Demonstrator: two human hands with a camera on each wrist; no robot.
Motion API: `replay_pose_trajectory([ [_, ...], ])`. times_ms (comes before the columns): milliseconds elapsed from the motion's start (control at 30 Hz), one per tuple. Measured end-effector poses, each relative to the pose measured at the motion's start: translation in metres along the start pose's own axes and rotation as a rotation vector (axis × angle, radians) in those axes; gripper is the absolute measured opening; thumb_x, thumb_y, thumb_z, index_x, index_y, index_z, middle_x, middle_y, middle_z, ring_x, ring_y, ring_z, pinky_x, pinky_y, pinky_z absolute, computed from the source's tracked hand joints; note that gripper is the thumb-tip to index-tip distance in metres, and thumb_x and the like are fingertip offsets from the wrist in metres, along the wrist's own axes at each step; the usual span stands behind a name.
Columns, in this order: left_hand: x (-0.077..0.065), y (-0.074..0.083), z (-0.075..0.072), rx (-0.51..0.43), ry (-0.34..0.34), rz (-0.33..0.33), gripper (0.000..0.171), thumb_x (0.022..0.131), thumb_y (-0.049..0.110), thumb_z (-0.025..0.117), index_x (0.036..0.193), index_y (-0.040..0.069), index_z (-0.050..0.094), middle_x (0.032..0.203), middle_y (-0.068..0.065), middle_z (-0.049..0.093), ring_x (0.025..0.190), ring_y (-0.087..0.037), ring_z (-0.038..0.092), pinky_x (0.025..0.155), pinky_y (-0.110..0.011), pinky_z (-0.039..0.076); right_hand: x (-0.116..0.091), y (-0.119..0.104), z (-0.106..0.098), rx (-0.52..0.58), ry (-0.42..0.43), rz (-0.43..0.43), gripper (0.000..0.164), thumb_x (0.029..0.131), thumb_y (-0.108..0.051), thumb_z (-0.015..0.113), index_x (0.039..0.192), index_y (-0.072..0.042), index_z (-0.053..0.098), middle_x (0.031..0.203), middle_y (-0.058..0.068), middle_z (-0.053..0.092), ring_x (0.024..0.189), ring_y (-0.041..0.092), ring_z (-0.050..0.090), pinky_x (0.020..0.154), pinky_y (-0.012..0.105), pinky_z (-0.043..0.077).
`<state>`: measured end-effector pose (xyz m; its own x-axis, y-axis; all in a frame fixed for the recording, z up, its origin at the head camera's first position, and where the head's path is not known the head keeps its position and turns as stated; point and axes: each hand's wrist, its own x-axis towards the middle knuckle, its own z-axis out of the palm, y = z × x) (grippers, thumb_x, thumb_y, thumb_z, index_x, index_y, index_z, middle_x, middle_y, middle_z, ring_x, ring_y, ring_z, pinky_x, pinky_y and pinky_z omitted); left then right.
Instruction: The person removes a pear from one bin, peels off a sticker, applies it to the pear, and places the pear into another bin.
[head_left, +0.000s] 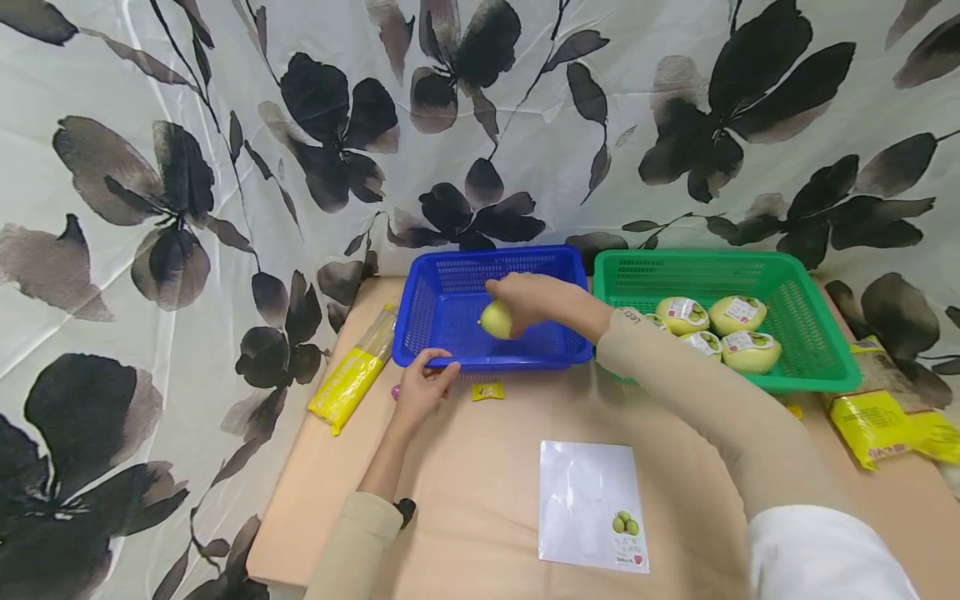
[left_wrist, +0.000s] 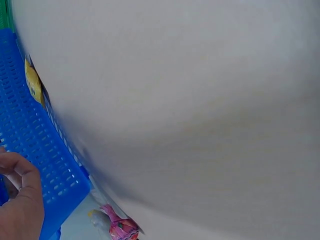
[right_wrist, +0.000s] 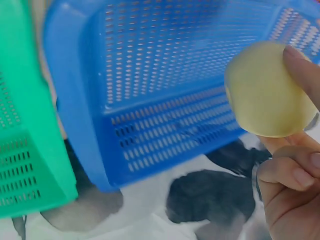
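Observation:
My right hand (head_left: 530,302) grips a round, pale yellow-green fruit (head_left: 496,320) over the blue basket (head_left: 492,364). In the right wrist view the thumb and fingers are around the fruit (right_wrist: 267,90), whose visible side is smooth. No other fruit shows in the blue basket. My left hand (head_left: 422,390) holds that basket's near left rim, fingers over the edge. In the left wrist view the left hand (left_wrist: 22,200) is at the same basket (left_wrist: 37,115). Several fruits (head_left: 750,352) with white labels sit in the green basket (head_left: 813,382) to the right.
A yellow-and-clear packet (head_left: 347,385) lies left of the blue basket. A small yellow sachet (head_left: 487,391) and a pink-wrapped piece (left_wrist: 122,227) are near its front. A white sheet (head_left: 588,500) with a fruit picture lies nearer me. Yellow packages (head_left: 873,425) stand at the right edge.

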<state>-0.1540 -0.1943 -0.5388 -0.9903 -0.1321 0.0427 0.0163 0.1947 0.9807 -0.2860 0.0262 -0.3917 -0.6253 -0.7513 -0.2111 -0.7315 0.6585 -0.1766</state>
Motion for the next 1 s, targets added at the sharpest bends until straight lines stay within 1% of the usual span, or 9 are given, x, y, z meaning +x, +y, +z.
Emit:
replay_pose_trajectory([
  [100,0.0,-0.003,-0.003,0.004,0.003,0.002,0.027,0.096,0.016,0.076,0.118,0.005,0.064,0.089,-0.029,0.068,0.07,-0.037,0.066,0.056,-0.022,0.053,-0.021,-0.008,-0.005,0.004,0.028,-0.037,0.068,0.075,-0.024,0.095,0.13,-0.008,0.058,0.12,0.012,0.069,0.105,0.029,0.069,0.093,0.043,0.06],
  [167,0.0,-0.005,-0.004,0.012,0.004,0.005,0.027,0.096,0.017,0.077,0.117,0.005,0.064,0.085,-0.022,0.068,0.068,-0.034,0.066,0.056,-0.023,0.053,-0.036,-0.012,-0.006,0.011,0.048,-0.05,0.066,0.076,-0.025,0.094,0.131,-0.01,0.059,0.12,0.011,0.069,0.104,0.029,0.069,0.092,0.044,0.06],
  [233,0.0,-0.005,-0.004,0.017,0.003,0.012,0.029,0.096,0.017,0.077,0.118,0.003,0.064,0.082,-0.019,0.068,0.067,-0.032,0.066,0.056,-0.023,0.054,-0.052,-0.014,-0.005,0.029,0.07,-0.063,0.064,0.078,-0.025,0.093,0.131,-0.011,0.06,0.12,0.011,0.068,0.103,0.028,0.069,0.091,0.043,0.06],
  [367,0.002,-0.004,-0.004,0.006,-0.012,0.022,0.034,0.096,0.018,0.077,0.121,-0.001,0.063,0.083,-0.025,0.066,0.065,-0.029,0.063,0.056,-0.024,0.053,-0.084,-0.011,0.004,0.082,0.142,-0.1,0.062,0.077,-0.025,0.091,0.131,-0.01,0.063,0.116,0.01,0.069,0.099,0.028,0.068,0.086,0.043,0.061],
  [467,0.003,-0.003,-0.004,-0.005,-0.026,0.024,0.038,0.097,0.017,0.076,0.124,-0.004,0.061,0.085,-0.029,0.065,0.064,-0.026,0.061,0.056,-0.023,0.052,-0.105,-0.005,0.019,0.142,0.204,-0.11,0.064,0.075,-0.027,0.092,0.131,-0.01,0.065,0.115,0.01,0.068,0.097,0.026,0.067,0.083,0.043,0.061],
  [633,0.003,-0.003,-0.004,-0.003,-0.037,0.023,0.034,0.097,0.018,0.076,0.122,0.0,0.062,0.086,-0.03,0.064,0.064,-0.028,0.061,0.057,-0.025,0.052,-0.133,0.008,0.056,0.232,0.279,-0.068,0.066,0.074,-0.03,0.092,0.132,-0.008,0.067,0.115,0.009,0.069,0.097,0.023,0.067,0.082,0.041,0.06],
  [733,0.004,-0.005,-0.005,0.002,-0.035,0.028,0.031,0.097,0.019,0.076,0.119,0.003,0.063,0.086,-0.03,0.064,0.064,-0.025,0.061,0.057,-0.024,0.052,-0.147,0.013,0.081,0.266,0.313,-0.039,0.066,0.074,-0.031,0.092,0.13,-0.005,0.067,0.116,0.01,0.071,0.099,0.024,0.069,0.082,0.041,0.06],
  [833,0.005,-0.006,-0.005,0.006,-0.036,0.033,0.031,0.097,0.02,0.076,0.119,0.003,0.063,0.085,-0.029,0.065,0.063,-0.022,0.061,0.056,-0.023,0.052,-0.158,0.015,0.102,0.291,0.331,-0.01,0.066,0.074,-0.03,0.092,0.129,-0.004,0.068,0.117,0.01,0.073,0.101,0.025,0.07,0.083,0.042,0.06],
  [1000,0.005,-0.007,-0.006,0.004,-0.039,0.027,0.031,0.097,0.022,0.076,0.119,0.006,0.063,0.087,-0.033,0.064,0.064,-0.024,0.061,0.058,-0.027,0.054,-0.17,0.02,0.131,0.285,0.314,0.074,0.065,0.073,-0.031,0.093,0.129,-0.006,0.069,0.117,0.009,0.072,0.099,0.023,0.069,0.083,0.043,0.059],
])
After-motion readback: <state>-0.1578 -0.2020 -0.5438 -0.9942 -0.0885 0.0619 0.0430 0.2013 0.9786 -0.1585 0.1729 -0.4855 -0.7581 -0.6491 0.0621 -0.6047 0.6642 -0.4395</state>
